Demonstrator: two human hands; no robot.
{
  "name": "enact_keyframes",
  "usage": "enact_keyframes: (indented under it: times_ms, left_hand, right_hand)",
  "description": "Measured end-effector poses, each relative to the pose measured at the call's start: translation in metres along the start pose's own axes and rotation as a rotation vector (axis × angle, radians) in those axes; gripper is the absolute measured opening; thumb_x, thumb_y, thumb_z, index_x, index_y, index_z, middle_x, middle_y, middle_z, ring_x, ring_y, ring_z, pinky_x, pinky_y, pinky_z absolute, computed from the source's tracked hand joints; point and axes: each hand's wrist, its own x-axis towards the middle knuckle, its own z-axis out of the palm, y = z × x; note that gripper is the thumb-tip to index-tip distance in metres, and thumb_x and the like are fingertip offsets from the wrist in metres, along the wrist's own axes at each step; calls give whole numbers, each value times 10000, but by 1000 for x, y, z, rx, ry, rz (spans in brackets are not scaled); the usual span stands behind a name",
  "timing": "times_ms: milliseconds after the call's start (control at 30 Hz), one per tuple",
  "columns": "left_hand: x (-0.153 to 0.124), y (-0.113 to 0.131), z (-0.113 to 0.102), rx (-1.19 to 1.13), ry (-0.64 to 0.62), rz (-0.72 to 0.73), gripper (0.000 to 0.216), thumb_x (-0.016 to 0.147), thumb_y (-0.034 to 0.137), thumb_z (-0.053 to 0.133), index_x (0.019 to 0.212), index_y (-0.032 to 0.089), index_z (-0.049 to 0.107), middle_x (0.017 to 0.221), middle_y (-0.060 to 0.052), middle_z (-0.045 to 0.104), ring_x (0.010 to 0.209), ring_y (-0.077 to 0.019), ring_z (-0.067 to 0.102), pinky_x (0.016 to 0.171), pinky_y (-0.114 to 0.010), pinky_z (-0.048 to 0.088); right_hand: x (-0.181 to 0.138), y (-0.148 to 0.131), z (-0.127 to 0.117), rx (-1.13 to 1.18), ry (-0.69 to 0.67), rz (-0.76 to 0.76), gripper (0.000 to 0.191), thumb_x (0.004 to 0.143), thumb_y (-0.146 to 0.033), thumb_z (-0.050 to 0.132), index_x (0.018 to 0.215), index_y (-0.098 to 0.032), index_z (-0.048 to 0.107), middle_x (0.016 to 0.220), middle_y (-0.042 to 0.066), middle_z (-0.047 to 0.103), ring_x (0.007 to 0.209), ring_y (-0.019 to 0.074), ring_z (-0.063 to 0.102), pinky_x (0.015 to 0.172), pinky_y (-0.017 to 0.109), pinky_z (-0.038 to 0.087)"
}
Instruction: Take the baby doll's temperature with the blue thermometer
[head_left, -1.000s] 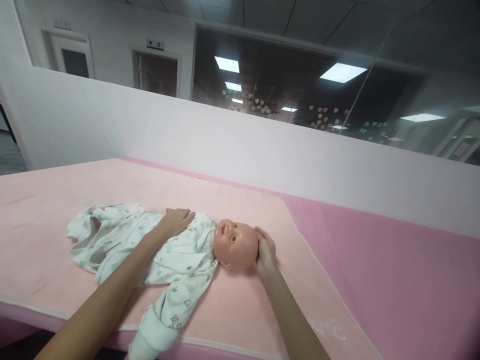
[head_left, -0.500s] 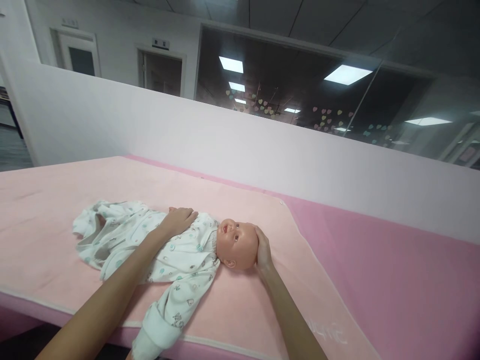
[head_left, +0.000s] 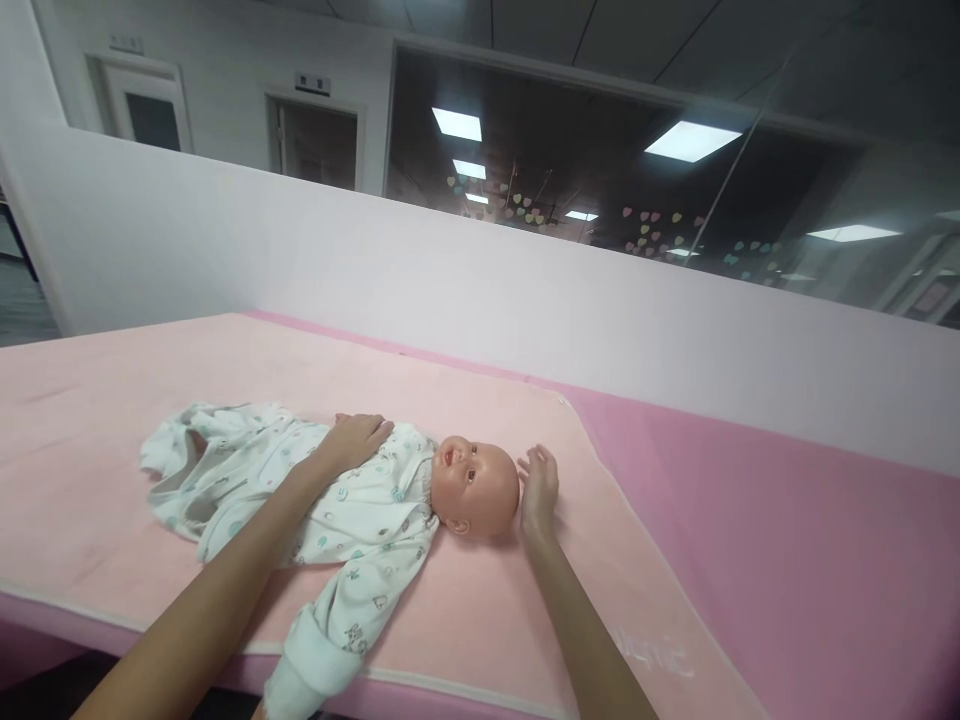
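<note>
A baby doll (head_left: 480, 490) lies on its back, its bald head toward the right and its legs toward the left. It wears a white outfit (head_left: 375, 520) with a small green and brown print, and one long sleeve hangs over the front edge. My left hand (head_left: 356, 442) rests flat on the doll's chest with the fingers stretched out. Just right of the head, my right hand (head_left: 540, 495) is held with fingers loosely curved and apart, holding nothing. Its fingertips stand a little off the top of the head.
Beneath the doll is a light pink mat (head_left: 480, 620) with a pale border, on a darker pink surface (head_left: 735, 520). A white low wall (head_left: 480, 290) runs along the back. Beyond it are a window (head_left: 570, 140) with heart stickers and a doorway (head_left: 319, 145).
My right hand has come off the doll's head and moved slightly right, its fingers lifting away. My left hand stays on the chest.
</note>
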Motion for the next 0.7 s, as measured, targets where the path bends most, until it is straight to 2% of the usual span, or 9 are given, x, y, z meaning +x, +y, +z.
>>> enact_keyframes:
  times_ms: [67, 133, 167, 233, 333, 433, 600, 700]
  left_hand:
    - [0, 0, 0, -12, 8, -6, 394, 876, 371, 226, 729, 187, 542, 875, -105, 668, 888, -268, 583, 784, -375, 345]
    - [0, 0, 0, -15, 18, -3, 397, 876, 370, 225, 732, 182, 544, 876, -114, 666, 888, -275, 581, 789, -387, 341]
    - [0, 0, 0, -13, 19, 2, 398, 875, 369, 225, 733, 180, 544, 869, -115, 665, 883, -277, 582, 789, -390, 340]
    - [0, 1, 0, -13, 17, 5, 394, 874, 368, 228, 730, 181, 544, 855, -112, 665, 870, -275, 584, 785, -390, 342]
    - [0, 1, -1, -21, 17, -9, 384, 867, 368, 241, 720, 186, 545, 848, -104, 668, 865, -272, 584, 791, -394, 339]
    - [0, 1, -1, -25, 11, -12, 379, 864, 369, 245, 715, 189, 544, 845, -102, 667, 868, -272, 583, 791, -393, 339]
    - [0, 1, 0, -7, 14, -3, 379, 862, 367, 231, 700, 191, 525, 850, -109, 663, 862, -277, 583, 771, -394, 343]
    - [-1, 2, -1, -22, 12, -5, 381, 860, 379, 229, 701, 196, 523, 842, -103, 666, 870, -276, 582, 784, -397, 342]
  right_hand:
    - [-2, -6, 0, -10, -22, -170, 480, 735, -403, 554, 1195, -279, 493, 1233, -17, 544, 1120, 163, 499, 922, 258, 365]
    - [-6, -10, 2, -38, -158, -286, 410, 738, -394, 563, 1119, -241, 567, 1169, 5, 588, 1082, 170, 521, 920, 259, 362]
    - [-7, -11, 3, -45, -246, -281, 364, 734, -389, 570, 1050, -214, 612, 1108, 17, 623, 1048, 178, 539, 905, 262, 374]
    - [-9, -12, 7, -36, -377, -186, 288, 715, -388, 588, 895, -179, 671, 995, 25, 670, 987, 188, 566, 874, 262, 398]
    - [-9, -11, 12, -3, -402, -79, 280, 688, -419, 603, 785, -167, 678, 927, 22, 691, 939, 197, 587, 839, 268, 430]
    - [-11, -11, 12, 21, -422, 6, 337, 686, -478, 586, 764, -163, 674, 872, 36, 704, 883, 219, 621, 780, 292, 473]
    - [-17, -15, 9, 108, -570, 336, 448, 729, -563, 487, 800, -173, 694, 833, 66, 713, 827, 243, 656, 723, 321, 512]
    - [-18, -17, 9, 92, -561, 350, 447, 740, -561, 475, 809, -178, 696, 843, 66, 714, 828, 238, 658, 723, 315, 514]
